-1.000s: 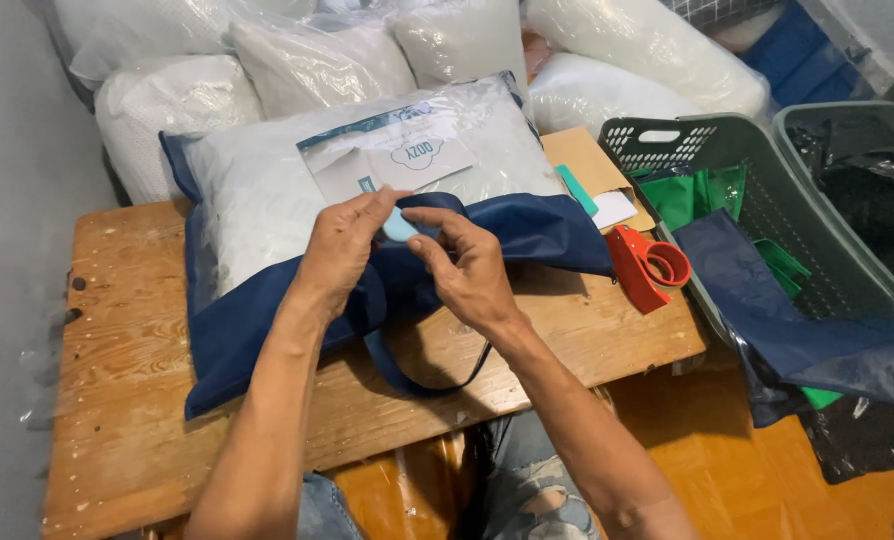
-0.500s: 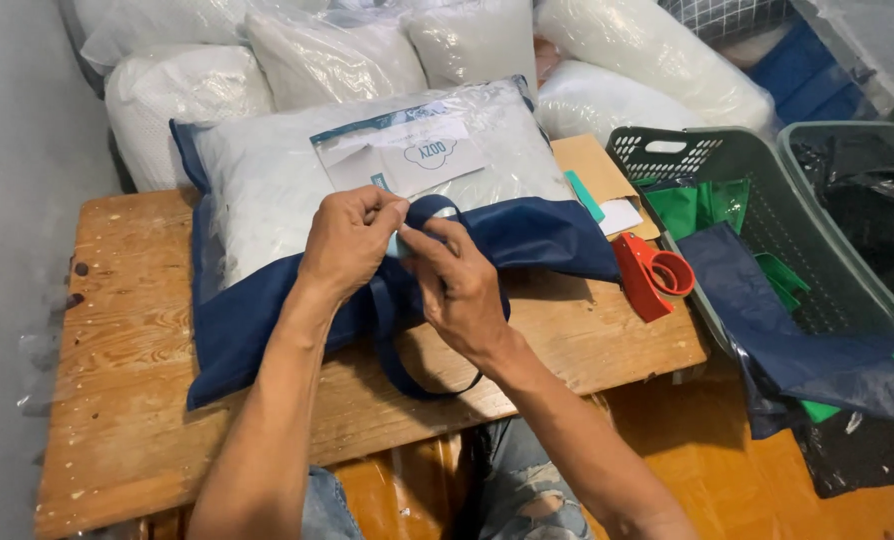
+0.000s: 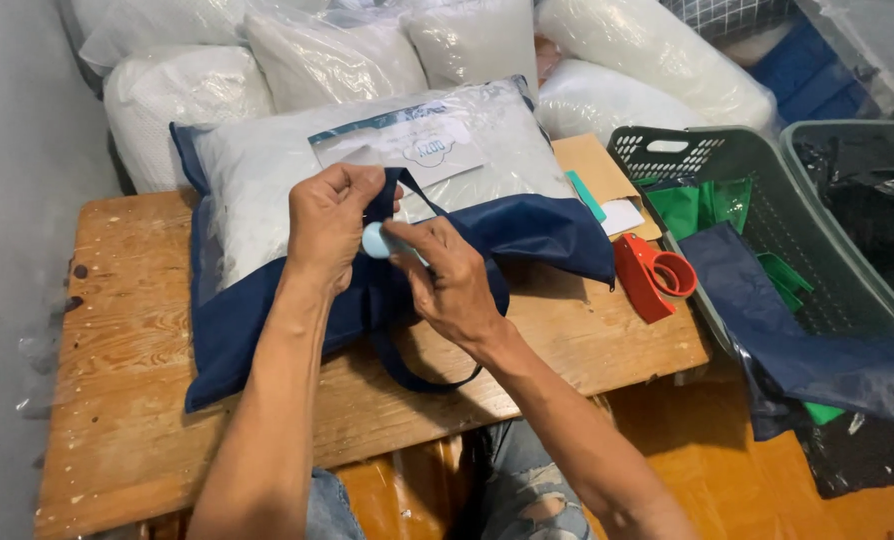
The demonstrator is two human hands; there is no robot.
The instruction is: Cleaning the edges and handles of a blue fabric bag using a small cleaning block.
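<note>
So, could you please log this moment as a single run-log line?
left hand: pinching bag handle | right hand: holding pale blue tool | navy bag: around bagged pillow on wooden table

The table (image 3: 147,400) is bare wood, rough-grained and matt, flecked with pale paint. On it, the navy bag (image 3: 267,320) is soft matt cloth, and the pillow (image 3: 267,170) inside wears clear, glossy, crinkled plastic film. Near the right edge, the red tape dispenser (image 3: 652,275) is smooth shiny plastic beside dull brown cardboard (image 3: 592,165). The green baskets (image 3: 817,250) are perforated matt plastic.
</note>
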